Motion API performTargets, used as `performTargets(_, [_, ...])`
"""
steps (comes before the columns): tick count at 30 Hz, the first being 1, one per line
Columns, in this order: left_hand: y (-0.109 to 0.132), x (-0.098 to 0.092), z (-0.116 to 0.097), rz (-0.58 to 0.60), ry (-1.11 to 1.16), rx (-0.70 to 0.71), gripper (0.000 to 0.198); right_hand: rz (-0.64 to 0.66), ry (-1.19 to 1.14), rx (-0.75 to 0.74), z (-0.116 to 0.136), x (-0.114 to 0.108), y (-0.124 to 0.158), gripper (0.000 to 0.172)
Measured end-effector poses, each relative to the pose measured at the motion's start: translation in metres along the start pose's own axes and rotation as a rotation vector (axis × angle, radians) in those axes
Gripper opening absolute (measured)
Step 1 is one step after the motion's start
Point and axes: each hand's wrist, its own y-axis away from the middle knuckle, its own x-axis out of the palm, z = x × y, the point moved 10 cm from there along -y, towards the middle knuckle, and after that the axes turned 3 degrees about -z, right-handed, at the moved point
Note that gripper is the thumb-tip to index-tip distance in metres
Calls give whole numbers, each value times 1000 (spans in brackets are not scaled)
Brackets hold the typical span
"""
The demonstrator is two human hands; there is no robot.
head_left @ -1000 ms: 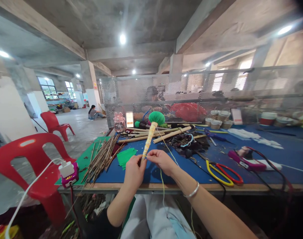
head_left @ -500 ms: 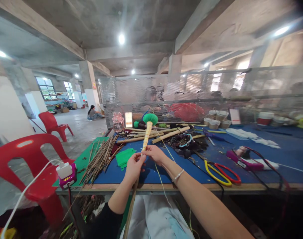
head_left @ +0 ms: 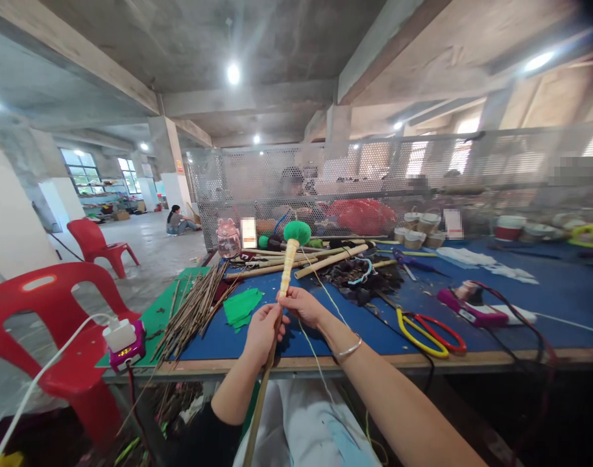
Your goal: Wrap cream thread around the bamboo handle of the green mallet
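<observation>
Both my hands are on one long stick, whose top is wrapped in pale yellow-and-white material and ends in a round green head. My left hand is closed round the bare stick just below the wrapping. Slightly higher, my right hand pinches at the lower end of the wrapping; its fingertips partly hide what lies between them. A pale yellow string slants from near the green head past my right hand, and a strand hangs to my lap. Green cloth lies left of the stick.
Thin twigs are piled at left on a green mat. Scissors with yellow and red handles and a purple power strip lie right. Bamboo poles lie behind my hands, before a mesh screen. Red chairs stand left.
The view has shifted slightly, so most things sit a little further left. My hands remain closed at nearly the same place on the stick; the left fingers have shifted slightly.
</observation>
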Motion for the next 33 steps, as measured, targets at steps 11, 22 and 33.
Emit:
performTargets(11, [9,5,-12,47,127,52,29,131,15,-12,9,19,7,44])
performTargets(22, [14,7,-15,85,158,82,30,172,30,-74,6,24,7,47])
performTargets(33, [15,1,-18,27,127,121,30,161,-88,-106,15,35,10,35])
